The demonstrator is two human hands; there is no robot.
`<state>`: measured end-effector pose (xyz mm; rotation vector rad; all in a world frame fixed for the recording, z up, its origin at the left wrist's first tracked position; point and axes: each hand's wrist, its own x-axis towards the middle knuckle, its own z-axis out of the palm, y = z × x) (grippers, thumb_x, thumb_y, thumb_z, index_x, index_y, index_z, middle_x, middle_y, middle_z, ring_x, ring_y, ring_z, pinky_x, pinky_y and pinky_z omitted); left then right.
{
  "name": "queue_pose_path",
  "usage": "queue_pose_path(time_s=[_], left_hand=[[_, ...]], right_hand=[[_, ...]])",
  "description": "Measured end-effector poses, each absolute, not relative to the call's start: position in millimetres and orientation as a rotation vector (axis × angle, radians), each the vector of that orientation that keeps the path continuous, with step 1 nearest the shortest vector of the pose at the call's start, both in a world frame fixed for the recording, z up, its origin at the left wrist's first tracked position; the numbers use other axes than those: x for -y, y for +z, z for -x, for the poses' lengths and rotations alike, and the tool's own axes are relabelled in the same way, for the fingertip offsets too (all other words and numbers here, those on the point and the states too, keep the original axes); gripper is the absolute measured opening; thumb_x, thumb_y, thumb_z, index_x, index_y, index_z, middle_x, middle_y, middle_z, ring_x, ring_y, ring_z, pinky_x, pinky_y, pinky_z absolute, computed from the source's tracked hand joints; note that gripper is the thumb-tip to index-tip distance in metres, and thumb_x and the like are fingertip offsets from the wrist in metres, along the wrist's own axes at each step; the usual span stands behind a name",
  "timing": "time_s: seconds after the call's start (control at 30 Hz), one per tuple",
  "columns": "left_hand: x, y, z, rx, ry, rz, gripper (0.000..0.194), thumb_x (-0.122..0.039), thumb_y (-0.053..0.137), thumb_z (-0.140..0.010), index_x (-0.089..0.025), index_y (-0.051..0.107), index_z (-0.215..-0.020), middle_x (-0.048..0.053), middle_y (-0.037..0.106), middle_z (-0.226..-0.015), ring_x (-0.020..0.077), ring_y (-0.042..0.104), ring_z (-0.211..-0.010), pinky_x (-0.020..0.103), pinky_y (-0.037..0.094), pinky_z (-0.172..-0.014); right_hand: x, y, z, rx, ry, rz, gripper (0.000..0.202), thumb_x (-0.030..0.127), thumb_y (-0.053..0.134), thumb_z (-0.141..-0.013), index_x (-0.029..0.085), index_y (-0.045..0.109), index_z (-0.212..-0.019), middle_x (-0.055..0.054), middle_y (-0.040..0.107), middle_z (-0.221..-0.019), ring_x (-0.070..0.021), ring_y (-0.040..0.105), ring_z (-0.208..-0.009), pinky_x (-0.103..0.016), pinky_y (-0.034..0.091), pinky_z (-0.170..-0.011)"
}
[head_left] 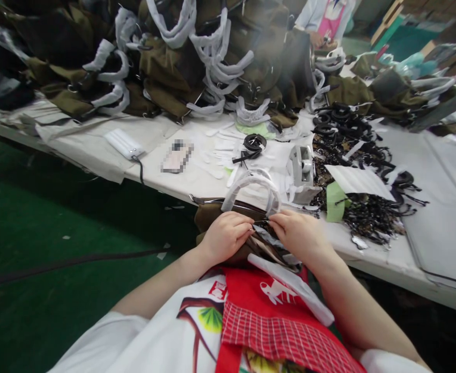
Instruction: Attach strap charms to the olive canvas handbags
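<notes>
An olive-brown handbag [206, 216] rests against my front at the table's near edge, its zipped top facing up. Pale wrapping covers its raised handle [247, 182]. My left hand [230, 235] is closed in a pinch over the bag's opening. Opposite it, my right hand [299, 233] pinches at the same spot, close to the handle's right end. A thin dark strand seems to run between the fingertips; what it is, I cannot make out. Beneath my hands, pale wrapping or lining shows inside the bag. A white handle wrap [293, 287] hangs over my red apron.
Olive bags with wrapped handles [165, 67] are piled along the back. A coiled black strap [254, 142], a phone [178, 156], a white power strip [123, 143] and a white device [302, 166] lie on the table [153, 178]. Dark straps and chains [367, 207] heap at right. Another person [324, 23] stands beyond.
</notes>
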<state>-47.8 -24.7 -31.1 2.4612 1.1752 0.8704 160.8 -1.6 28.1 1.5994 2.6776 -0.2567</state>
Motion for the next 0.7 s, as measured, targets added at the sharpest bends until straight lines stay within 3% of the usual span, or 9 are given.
queue_pose_path(time_s=[0.13,0.27,0.4,0.5,0.7], left_hand=[[24,-29,45,-1.158,0.831,-2.492,0.024,-0.026,0.048,-0.098,-0.017,0.070,-0.096,0.007,0.073,-0.102,0.0193,0.066,-0.098,0.038,0.052,-0.092],[33,-29,48,-1.325,0.920,-2.533,0.020,-0.027,0.054,-0.095,-0.019,0.072,-0.097,0.009,0.069,-0.108,0.0216,0.061,-0.105,0.037,0.050,-0.093],[41,-29,49,-1.520,0.964,-2.451,0.019,-0.030,0.056,-0.094,-0.021,0.073,-0.094,0.006,0.066,-0.089,0.0197,0.059,-0.087,0.035,0.049,-0.080],[40,-29,49,-1.552,1.003,-2.246,0.022,-0.030,0.055,-0.094,-0.019,0.073,-0.086,0.005,0.066,-0.082,0.0180,0.058,-0.082,0.033,0.048,-0.078],[23,-31,54,-1.431,0.956,-1.882,0.028,-0.029,0.056,-0.093,-0.017,0.072,-0.072,0.004,0.068,-0.075,0.0155,0.062,-0.076,0.029,0.049,-0.073]], right_hand=[[7,21,-138,-2.700,-0.395,-1.447,0.022,0.021,0.047,-0.097,0.019,0.069,-0.101,-0.008,0.072,-0.092,-0.0187,0.066,-0.081,-0.028,0.041,-0.068],[11,21,-133,-2.725,-0.397,-1.564,0.025,0.024,0.046,-0.099,0.022,0.071,-0.097,-0.006,0.073,-0.090,-0.0188,0.066,-0.079,-0.028,0.039,-0.067],[17,25,-142,-2.845,-0.411,-1.677,0.026,0.027,0.049,-0.097,0.023,0.072,-0.087,-0.006,0.074,-0.089,-0.0220,0.062,-0.084,-0.032,0.041,-0.076],[21,21,-146,-2.966,-0.665,-1.737,0.029,0.026,0.045,-0.097,0.020,0.070,-0.082,-0.007,0.072,-0.092,-0.0210,0.060,-0.089,-0.031,0.041,-0.081],[26,2,-144,-2.817,-1.314,-1.773,0.030,0.024,0.044,-0.092,0.020,0.062,-0.069,0.000,0.063,-0.066,-0.0143,0.057,-0.066,-0.025,0.038,-0.064]])
